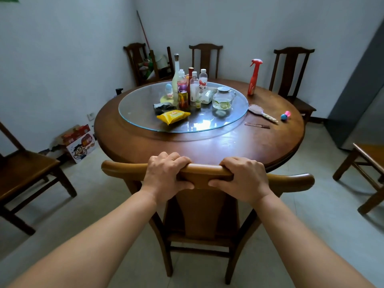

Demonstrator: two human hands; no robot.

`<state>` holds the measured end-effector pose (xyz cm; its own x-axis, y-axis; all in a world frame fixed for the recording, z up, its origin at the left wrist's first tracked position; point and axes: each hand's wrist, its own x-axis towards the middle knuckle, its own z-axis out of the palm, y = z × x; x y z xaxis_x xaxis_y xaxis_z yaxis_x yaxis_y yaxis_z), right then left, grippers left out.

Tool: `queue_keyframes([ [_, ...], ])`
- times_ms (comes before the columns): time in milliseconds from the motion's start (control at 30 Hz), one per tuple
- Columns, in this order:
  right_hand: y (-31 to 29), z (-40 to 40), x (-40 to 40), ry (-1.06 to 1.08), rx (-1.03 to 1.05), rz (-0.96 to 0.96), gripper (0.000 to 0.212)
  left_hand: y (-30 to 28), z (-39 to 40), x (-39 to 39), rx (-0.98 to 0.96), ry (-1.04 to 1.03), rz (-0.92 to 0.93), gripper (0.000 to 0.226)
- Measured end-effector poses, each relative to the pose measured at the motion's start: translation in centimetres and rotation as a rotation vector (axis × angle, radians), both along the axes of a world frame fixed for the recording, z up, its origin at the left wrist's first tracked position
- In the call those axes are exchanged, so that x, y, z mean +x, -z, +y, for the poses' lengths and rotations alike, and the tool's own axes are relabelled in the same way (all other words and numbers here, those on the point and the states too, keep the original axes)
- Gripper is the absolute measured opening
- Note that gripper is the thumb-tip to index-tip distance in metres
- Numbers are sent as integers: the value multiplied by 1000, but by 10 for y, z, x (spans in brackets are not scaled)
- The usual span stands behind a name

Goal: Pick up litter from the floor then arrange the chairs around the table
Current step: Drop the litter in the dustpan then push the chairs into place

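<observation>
Both hands grip the curved top rail of the near chair (204,204) at lower centre of the frame: the left hand (167,176) wraps the rail left of its middle, fingers curled over the far edge and thumb beneath, and the right hand (243,179) wraps it just right of the middle in the same way. The two hands sit close together but apart. The chair's back faces the camera, and its top rail lies just before the near edge of the round table (270,142), which fills the centre of the frame.

A glass turntable (141,113) lies on the tabletop, bearing a cluster of bottles (192,84), a red can (183,99), a glass jug (223,99) and a yellow packet (173,116). Off the turntable, toward the right, are a red spray bottle (254,77), a hairbrush (261,113) and a comb (256,125).

Three chairs stand behind the table at the upper part of the frame: upper left (137,59), upper centre (205,57) and upper right (291,71). A further chair (27,169) stands well apart at the left edge, another (365,161) at the right edge. A printed cardboard box (82,143) rests on the floor (104,204) left of the table, by the wall.
</observation>
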<state>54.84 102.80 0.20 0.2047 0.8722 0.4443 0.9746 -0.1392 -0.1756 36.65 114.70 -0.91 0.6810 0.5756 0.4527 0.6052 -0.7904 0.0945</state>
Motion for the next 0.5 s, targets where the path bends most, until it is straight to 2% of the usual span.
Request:
queue_keyframes([
  [200, -1, 4, 11, -40, 11, 6, 46, -3, -1, 9, -17, -16, 5, 58],
  [367, -7, -2, 7, -10, -72, 98, 44, -6, -17, 11, -98, -97, 12, 53],
  [500, 2, -23, 6, 82, -61, 230, 44, -12, -27, 14, -162, -183, 102, 53],
])
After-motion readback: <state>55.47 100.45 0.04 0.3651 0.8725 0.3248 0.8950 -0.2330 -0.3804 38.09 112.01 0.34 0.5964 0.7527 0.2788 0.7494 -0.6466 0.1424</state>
